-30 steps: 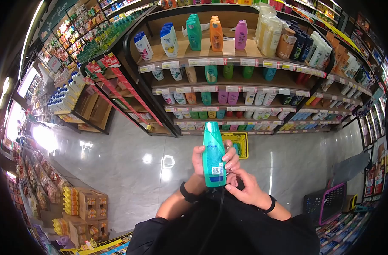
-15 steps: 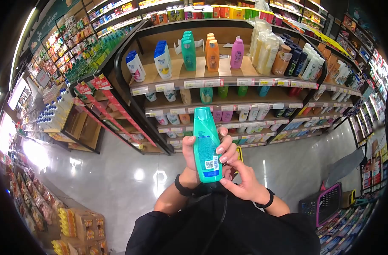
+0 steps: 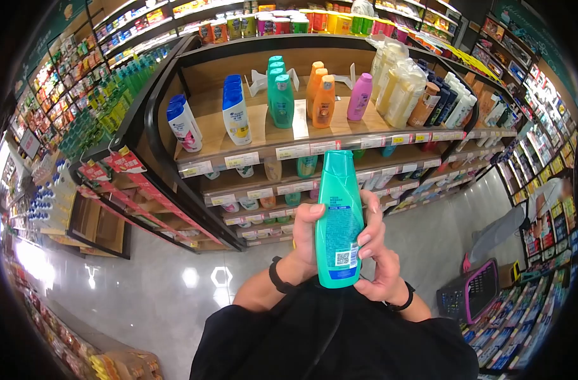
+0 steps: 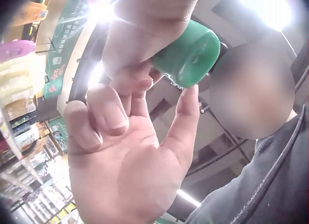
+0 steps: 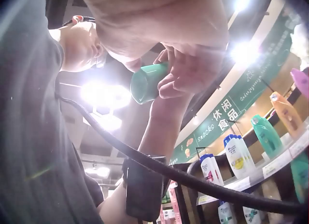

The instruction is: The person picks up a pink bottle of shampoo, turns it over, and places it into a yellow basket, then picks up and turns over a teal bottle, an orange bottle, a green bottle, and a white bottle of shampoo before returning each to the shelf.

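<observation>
A green shampoo bottle [image 3: 339,215] stands nearly upright in front of my body, its printed label with a square code facing the head camera. My left hand [image 3: 306,237] grips it, thumb along the left side and fingers round behind to the right edge. Lower down, my right hand [image 3: 384,272] pinches the bottom corner, its thumb beside the base. In the left wrist view the right hand [image 4: 130,156] shows its palm, outer fingers curled and thumb tip against the bottle's base [image 4: 205,60]. Part of the bottle is hidden by fingers in both wrist views.
Ahead stands a shelf [image 3: 206,155] with shampoo bottles in groups: white ones with blue caps [image 3: 236,111], green ones [image 3: 281,101], orange ones [image 3: 322,101] and a pink one [image 3: 360,97]. A dark basket with a purple rim [image 3: 482,291] stands at right, near another person's legs [image 3: 501,237].
The head view has turned, and the top shelf looks nearer and lower. The bottle, still in both hands, appears larger and farther right. The yellow basket on the floor is out of sight.
</observation>
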`<state>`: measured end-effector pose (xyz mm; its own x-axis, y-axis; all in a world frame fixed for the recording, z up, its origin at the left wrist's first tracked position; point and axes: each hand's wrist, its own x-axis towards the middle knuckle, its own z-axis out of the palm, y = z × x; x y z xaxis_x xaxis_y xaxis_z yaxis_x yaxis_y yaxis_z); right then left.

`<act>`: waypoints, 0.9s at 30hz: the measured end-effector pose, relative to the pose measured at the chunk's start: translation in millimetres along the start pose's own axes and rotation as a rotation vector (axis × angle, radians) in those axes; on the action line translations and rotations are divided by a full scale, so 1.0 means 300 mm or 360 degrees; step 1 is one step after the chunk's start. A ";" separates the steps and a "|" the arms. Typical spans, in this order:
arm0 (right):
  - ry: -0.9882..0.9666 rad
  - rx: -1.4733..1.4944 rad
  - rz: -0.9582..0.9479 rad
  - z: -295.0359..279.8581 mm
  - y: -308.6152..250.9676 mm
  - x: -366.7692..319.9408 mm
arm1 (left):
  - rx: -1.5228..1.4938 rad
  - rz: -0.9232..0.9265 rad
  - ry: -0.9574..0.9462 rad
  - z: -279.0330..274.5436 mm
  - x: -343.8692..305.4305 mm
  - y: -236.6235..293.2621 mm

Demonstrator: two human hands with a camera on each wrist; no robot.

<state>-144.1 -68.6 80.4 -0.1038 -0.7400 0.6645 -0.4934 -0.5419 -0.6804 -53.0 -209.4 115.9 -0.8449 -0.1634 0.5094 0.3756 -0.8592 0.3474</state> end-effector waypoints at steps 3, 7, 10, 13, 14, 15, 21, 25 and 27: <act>-0.0028 -0.0050 0.0066 0.033 0.024 0.041 | -0.0056 0.0003 0.0052 -0.043 -0.011 0.051; -0.0153 -0.0071 0.0301 0.042 0.059 0.058 | -0.0016 0.0009 0.0090 -0.113 0.000 0.103; -0.0298 0.0010 0.0552 0.028 0.077 0.082 | 0.0497 0.0156 0.0346 -0.133 0.013 0.113; -0.0291 -0.0022 0.0666 0.026 0.127 0.106 | 0.1195 0.0335 0.0587 -0.159 0.022 0.078; -0.0236 -0.0155 0.0542 0.025 0.188 0.105 | 0.1309 0.0360 0.0622 -0.155 0.036 0.063; -0.0191 0.0105 0.0643 0.022 0.198 0.105 | 0.1425 0.0385 0.0655 -0.155 0.046 0.054; -0.0162 0.1620 0.1233 -0.035 0.217 0.141 | 0.1423 -0.0024 0.0590 -0.170 0.042 0.162; -0.0257 0.1632 0.1308 -0.024 0.256 0.158 | 0.1281 0.0031 0.0717 -0.187 0.050 0.179; -0.0245 0.1533 0.1316 0.000 0.258 0.171 | 0.1318 0.0092 0.0716 -0.190 0.055 0.200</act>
<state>-187.5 -148.4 61.8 0.0538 -0.9967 -0.0604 0.4989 0.0792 -0.8630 -66.0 -291.4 100.2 -0.8194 -0.5151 0.2516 0.4265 -0.2545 0.8679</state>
